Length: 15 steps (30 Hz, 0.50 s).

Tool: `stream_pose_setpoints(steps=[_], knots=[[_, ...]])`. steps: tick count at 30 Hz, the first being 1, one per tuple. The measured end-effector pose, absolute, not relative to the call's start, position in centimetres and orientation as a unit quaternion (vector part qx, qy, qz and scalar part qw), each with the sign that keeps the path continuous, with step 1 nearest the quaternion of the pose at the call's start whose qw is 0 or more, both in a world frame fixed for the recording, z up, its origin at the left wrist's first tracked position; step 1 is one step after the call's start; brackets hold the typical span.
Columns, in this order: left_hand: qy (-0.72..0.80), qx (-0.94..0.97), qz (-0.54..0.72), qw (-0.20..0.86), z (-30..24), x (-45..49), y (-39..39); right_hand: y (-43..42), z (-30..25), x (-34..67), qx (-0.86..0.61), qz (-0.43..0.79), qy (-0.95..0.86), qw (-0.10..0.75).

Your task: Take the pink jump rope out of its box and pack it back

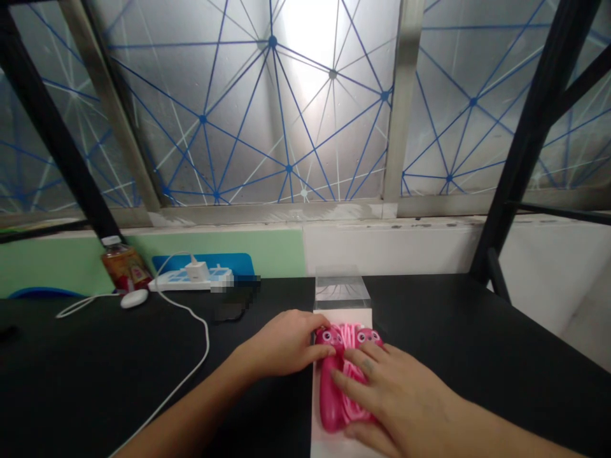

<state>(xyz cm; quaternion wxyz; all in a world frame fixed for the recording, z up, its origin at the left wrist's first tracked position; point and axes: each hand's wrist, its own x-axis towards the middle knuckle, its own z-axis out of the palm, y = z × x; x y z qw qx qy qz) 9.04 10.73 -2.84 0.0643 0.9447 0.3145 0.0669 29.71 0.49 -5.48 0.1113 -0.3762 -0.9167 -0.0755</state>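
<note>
A pink jump rope [351, 381] with two animal-faced handles lies on a white card or tray [344, 317], its cord bundled between the handles. Around the top of the left handle [331, 397], the thumb and fingers of my left hand [290, 343] are closed. My right hand [396, 388] rests over the right handle and the cord, fingers stretched out and slightly apart, hiding most of that handle. Beyond the card, a clear plastic box [342, 291] stands at its far end; whether the two are joined I cannot tell.
On the black table [267, 413] at the left, a white cable [203, 318] runs from a charger in a power strip [167, 280]. Nearby are a drink bottle [125, 264], a white mouse-like object [134, 298] and a dark, blurred-out item. Black metal posts flank the window.
</note>
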Motion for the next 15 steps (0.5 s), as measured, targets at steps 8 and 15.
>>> stream_pose_setpoints(steps=[8, 15], knots=[[0.352, 0.93, 0.071, 0.078, -3.4, 9.2, 11.1, 0.9, -7.1, 29.1, -0.388, -0.091, -0.915, 0.061], [0.353, 0.927, 0.083, 0.095, -3.8, 9.2, 11.3, 0.9, -7.6, 28.4, -0.385, -0.111, -0.912, 0.092]])
